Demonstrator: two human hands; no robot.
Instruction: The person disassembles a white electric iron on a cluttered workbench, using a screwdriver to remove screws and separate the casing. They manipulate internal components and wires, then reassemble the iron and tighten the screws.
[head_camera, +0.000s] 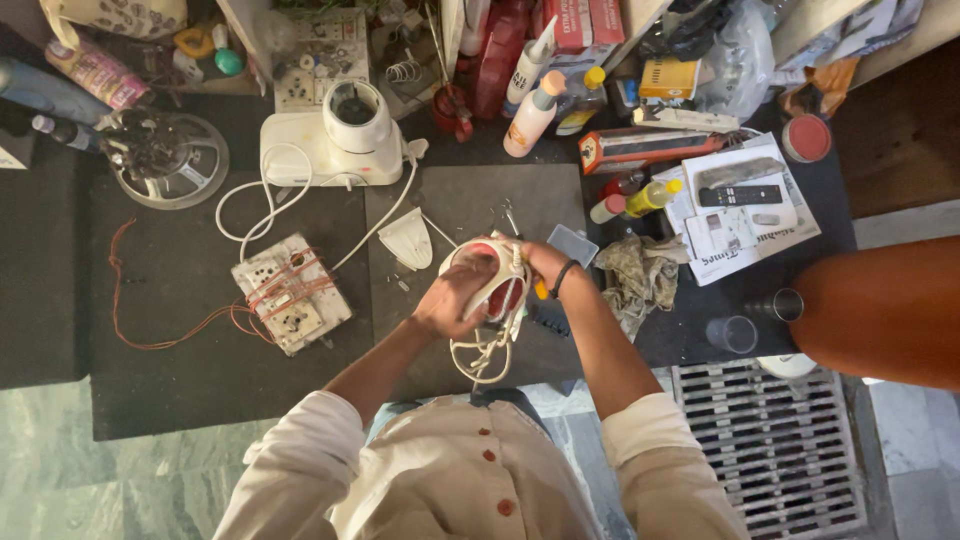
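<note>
My left hand (450, 298) and my right hand (540, 265) both grip a small white and red electric appliance (492, 272) held above the dark mat. Its white cord (487, 355) hangs in loops below my hands. A yellow-handled tool (541, 291) pokes out under my right hand, and a dark band circles that wrist. A white plastic cover piece (408, 238) lies on the mat just left of the appliance. Small screws and metal bits (505, 215) are scattered just beyond my hands.
A white mixer base (335, 140) with its cord stands behind, beside an opened switchboard with red wires (290, 292). Bottles (532, 112), boxes, a crumpled rag (636, 278), papers with a remote (740, 195), a clear cup (733, 333), a floor grate (775, 440) and an orange-brown object (885, 310) lie to the right.
</note>
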